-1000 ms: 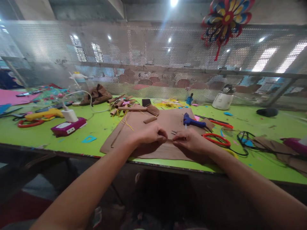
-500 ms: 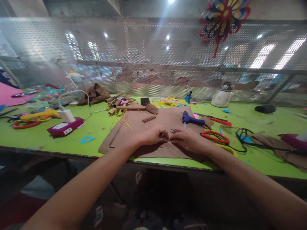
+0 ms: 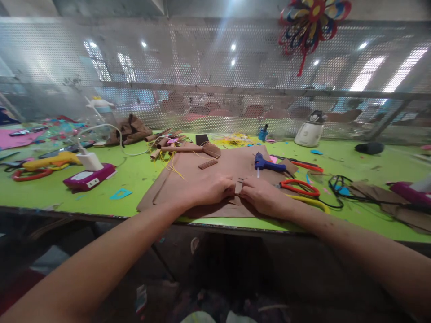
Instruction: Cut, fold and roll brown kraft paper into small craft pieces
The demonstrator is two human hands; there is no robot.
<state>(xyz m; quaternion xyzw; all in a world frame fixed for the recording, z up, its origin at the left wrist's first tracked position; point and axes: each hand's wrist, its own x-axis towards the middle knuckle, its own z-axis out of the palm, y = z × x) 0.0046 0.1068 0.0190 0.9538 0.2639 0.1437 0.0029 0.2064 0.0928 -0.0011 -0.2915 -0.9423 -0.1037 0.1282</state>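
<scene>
Brown paper (image 3: pixel 235 163) lies in layers near the front edge of the green table (image 3: pixel 131 179). Over its front part, my left hand (image 3: pixel 218 189) and my right hand (image 3: pixel 257 194) nearly touch, fingers pinched round a small brown piece (image 3: pixel 237 194) between them. The piece is mostly hidden by the fingers. A blue glue gun (image 3: pixel 269 165) lies on the paper beyond my right hand. Farther back is a brown rolled tube with a pleated fan (image 3: pixel 211 150), and a small ribbed brown strip (image 3: pixel 208 164) sits in front of it.
Red-handled scissors (image 3: pixel 300 187) and a yellow handle (image 3: pixel 311 202) lie by my right forearm. To the left are a purple power strip (image 3: pixel 89 176) and a yellow glue gun (image 3: pixel 52 160). Brown tubes (image 3: pixel 164 140), yellow string (image 3: pixel 235 139) and a white bottle (image 3: pixel 310 130) stand or lie behind.
The view has shifted slightly. My fingertips have drawn a little closer together, and both hands remain over the front of the paper.
</scene>
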